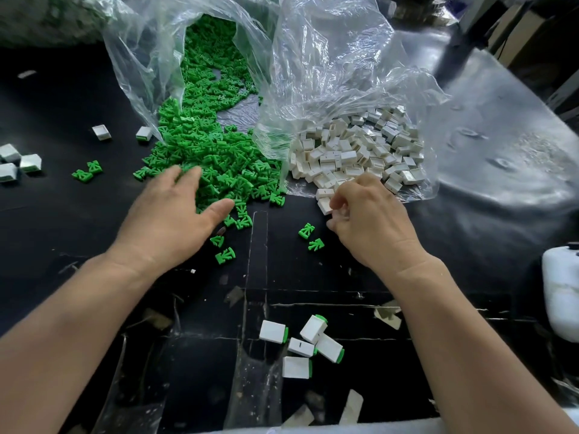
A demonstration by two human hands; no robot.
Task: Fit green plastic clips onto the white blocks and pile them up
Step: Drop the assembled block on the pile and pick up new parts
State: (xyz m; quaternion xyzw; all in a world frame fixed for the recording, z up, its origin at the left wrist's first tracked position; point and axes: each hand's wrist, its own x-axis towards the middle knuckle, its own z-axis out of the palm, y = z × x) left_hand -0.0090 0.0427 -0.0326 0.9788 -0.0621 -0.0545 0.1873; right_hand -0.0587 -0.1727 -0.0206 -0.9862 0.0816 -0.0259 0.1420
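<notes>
Scuffed black worktable (94,214), two clear bags (329,73) spilling parts. Left hand (175,214) lies flat, fingers spread on the green clips (213,151), gripping nothing. Right hand (369,217) is curled, pinching a white block (325,205) at the edge of the block heap (360,148). Both prob. v. light, stiff, smooth plastic: pinch by flat sides. Clips small, forked; blocks boxy w/ a slot. Five fitted pieces (300,343) lie nearest the person.

My unreadables. Right hand (372,220): fingertips curled under, hidden; whether they pinch one of the white blocks (351,151), I cannot tell. Left hand (175,214): fingertips blurred over the green clips (213,151). White container (560,292): cut by right edge. Clear bags (329,57): tops cropped. Stray blocks (8,152): cropped at left edge.
</notes>
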